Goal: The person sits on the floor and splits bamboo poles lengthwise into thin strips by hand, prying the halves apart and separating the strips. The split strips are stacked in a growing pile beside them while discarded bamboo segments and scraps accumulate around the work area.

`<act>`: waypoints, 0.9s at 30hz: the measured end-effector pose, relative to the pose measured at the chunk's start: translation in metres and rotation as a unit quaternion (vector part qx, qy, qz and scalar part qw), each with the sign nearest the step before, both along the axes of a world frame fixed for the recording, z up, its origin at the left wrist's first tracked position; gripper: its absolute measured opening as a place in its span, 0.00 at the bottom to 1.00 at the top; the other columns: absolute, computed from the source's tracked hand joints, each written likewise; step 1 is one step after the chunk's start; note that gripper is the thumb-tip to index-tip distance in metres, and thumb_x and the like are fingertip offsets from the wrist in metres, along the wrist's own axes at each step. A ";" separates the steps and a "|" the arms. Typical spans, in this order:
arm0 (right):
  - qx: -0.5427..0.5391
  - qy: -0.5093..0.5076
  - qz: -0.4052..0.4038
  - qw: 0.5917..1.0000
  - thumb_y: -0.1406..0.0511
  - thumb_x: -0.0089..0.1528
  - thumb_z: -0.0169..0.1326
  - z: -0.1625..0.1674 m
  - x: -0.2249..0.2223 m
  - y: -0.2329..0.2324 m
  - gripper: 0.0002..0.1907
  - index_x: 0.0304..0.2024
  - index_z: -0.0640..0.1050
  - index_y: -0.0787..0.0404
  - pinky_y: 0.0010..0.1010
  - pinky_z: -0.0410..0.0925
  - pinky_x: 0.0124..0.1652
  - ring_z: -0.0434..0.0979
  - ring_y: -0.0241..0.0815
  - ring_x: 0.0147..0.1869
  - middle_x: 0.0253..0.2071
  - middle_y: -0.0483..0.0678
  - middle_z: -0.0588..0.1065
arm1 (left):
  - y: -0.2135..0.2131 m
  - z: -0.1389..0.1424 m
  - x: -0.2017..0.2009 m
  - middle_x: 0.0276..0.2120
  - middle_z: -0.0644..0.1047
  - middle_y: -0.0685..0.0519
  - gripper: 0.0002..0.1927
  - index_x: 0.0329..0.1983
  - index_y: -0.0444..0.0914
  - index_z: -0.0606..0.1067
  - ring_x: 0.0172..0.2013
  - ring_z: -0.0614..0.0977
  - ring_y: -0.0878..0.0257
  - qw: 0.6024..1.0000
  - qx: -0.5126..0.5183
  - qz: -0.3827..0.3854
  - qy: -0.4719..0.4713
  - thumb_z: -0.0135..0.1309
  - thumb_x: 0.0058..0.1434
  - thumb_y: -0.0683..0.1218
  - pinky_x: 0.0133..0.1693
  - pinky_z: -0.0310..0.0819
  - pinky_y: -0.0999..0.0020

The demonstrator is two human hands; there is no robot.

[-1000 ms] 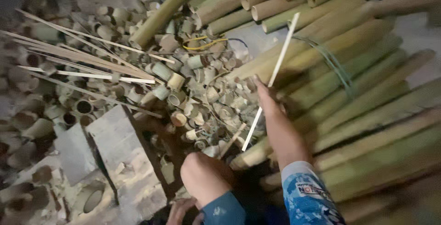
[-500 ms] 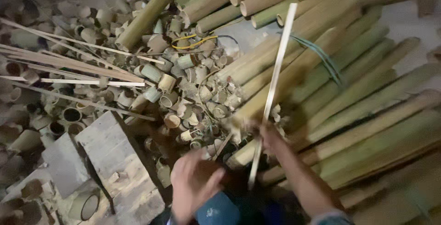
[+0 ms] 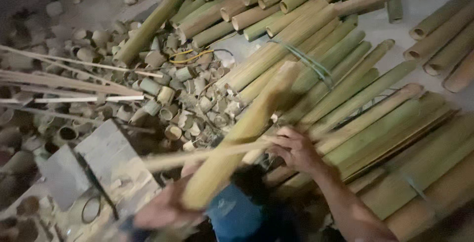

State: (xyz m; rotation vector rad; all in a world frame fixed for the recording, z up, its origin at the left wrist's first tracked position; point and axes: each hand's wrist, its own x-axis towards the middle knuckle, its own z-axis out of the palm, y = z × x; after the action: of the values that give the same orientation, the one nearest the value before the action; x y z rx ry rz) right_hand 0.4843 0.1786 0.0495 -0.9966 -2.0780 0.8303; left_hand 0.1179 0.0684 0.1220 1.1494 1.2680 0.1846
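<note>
Your right hand [image 3: 295, 149] is clenched around a thin pale bamboo strip [image 3: 197, 156]; your left hand [image 3: 165, 211], blurred, grips a thick yellow-green bamboo section [image 3: 242, 138] raised above the split green culms [image 3: 365, 118]. Cut bamboo rings [image 3: 182, 108] lie heaped beyond; many poles remain whole.

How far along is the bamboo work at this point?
Done: a heap of short cut rings and some thin strips lie on the left. In hand: the right hand grips a thin strip, and the left hand, blurred, is at the base of a thick bamboo pole. Left: many whole poles remain stacked on the right, so much looks unworked.
</note>
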 end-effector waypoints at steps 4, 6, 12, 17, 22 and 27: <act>0.151 -0.025 0.095 0.984 0.61 0.55 0.65 0.011 -0.048 0.003 0.17 0.47 0.86 0.51 0.41 0.65 0.46 0.73 0.46 0.42 0.35 0.45 0.73 | -0.080 0.006 -0.054 0.51 0.81 0.45 0.52 0.72 0.44 0.65 0.52 0.81 0.51 0.980 0.095 0.052 0.167 0.73 0.41 0.54 0.54 0.76 0.57; 0.169 -0.025 0.145 0.975 0.61 0.56 0.65 0.011 -0.077 0.000 0.17 0.48 0.85 0.51 0.41 0.64 0.53 0.71 0.49 0.48 0.39 0.46 0.73 | -0.134 -0.009 -0.085 0.53 0.81 0.46 0.52 0.70 0.45 0.69 0.55 0.81 0.52 0.955 0.140 0.078 0.250 0.76 0.40 0.57 0.55 0.74 0.57; 0.176 -0.028 0.211 0.961 0.59 0.54 0.65 -0.005 -0.139 0.000 0.12 0.41 0.85 0.45 0.45 0.58 0.57 0.68 0.49 0.59 0.47 0.43 0.75 | -0.265 -0.090 -0.158 0.57 0.76 0.40 0.37 0.63 0.43 0.72 0.60 0.77 0.51 0.839 0.440 0.153 0.281 0.66 0.49 0.56 0.61 0.69 0.59; 0.186 -0.039 0.219 0.957 0.60 0.54 0.65 -0.019 -0.165 0.009 0.11 0.40 0.85 0.46 0.46 0.62 0.53 0.72 0.47 0.53 0.43 0.41 0.76 | -0.296 -0.109 -0.151 0.61 0.75 0.45 0.23 0.54 0.46 0.81 0.62 0.78 0.57 0.802 0.408 0.299 0.318 0.65 0.54 0.52 0.61 0.72 0.67; 0.313 -0.033 0.261 0.913 0.58 0.64 0.62 -0.001 -0.177 0.022 0.09 0.47 0.83 0.48 0.39 0.68 0.39 0.75 0.44 0.41 0.38 0.43 0.74 | -0.291 -0.088 -0.145 0.61 0.77 0.48 0.27 0.55 0.40 0.81 0.56 0.80 0.58 0.832 0.241 0.444 0.231 0.68 0.50 0.47 0.56 0.74 0.63; -0.064 -0.341 0.278 0.896 0.54 0.59 0.59 0.036 -0.163 -0.026 0.11 0.43 0.84 0.41 0.37 0.68 0.27 0.76 0.41 0.31 0.29 0.41 0.73 | -0.265 -0.061 -0.173 0.60 0.77 0.46 0.37 0.63 0.39 0.74 0.60 0.76 0.58 0.891 0.241 0.339 0.182 0.69 0.46 0.43 0.61 0.68 0.62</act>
State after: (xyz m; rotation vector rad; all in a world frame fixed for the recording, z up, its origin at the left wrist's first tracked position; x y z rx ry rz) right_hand 0.3209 0.1522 0.0858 -0.8351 -3.0393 0.9952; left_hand -0.0547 -0.1969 0.0605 1.1349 2.0100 0.8774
